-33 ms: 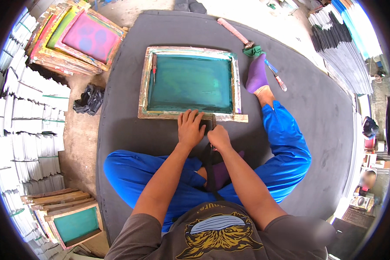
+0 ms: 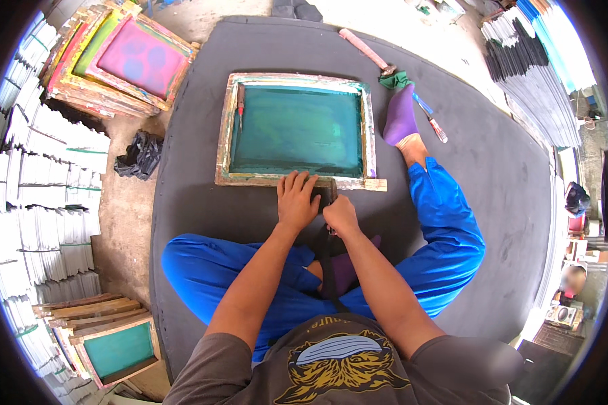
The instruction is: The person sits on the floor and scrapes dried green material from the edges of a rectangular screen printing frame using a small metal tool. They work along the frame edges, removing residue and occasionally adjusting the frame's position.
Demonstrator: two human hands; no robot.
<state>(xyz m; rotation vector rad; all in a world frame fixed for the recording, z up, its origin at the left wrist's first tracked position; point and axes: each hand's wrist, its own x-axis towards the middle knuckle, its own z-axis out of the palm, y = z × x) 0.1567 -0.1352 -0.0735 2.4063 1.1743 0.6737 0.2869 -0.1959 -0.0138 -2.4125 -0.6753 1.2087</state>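
Observation:
A wooden screen printing frame (image 2: pixel 368 128) with teal mesh lies flat in front of me. My left hand (image 2: pixel 295 206) rests its spread fingertips on the frame's near wooden edge, close to its middle. Just to the right, my right hand (image 2: pixel 341 215) is closed round a dark tool (image 2: pixel 332 191), whose upper part touches or nearly touches that edge. Its kind I cannot make out, as the fist covers most of it. A thin screwdriver-like tool (image 2: pixel 240 108) with a red and dark handle lies along the frame's left side.
Beyond my purple-socked foot lie a hammer (image 2: pixel 368 50), a green cloth (image 2: pixel 395 80) and a screwdriver (image 2: pixel 438 129). Other frames lean in stacks at far left (image 2: pixel 142 57) and near left (image 2: pixel 118 351). A black bag (image 2: pixel 139 154) sits on the floor beside bundled white sheets (image 2: pixel 40 233).

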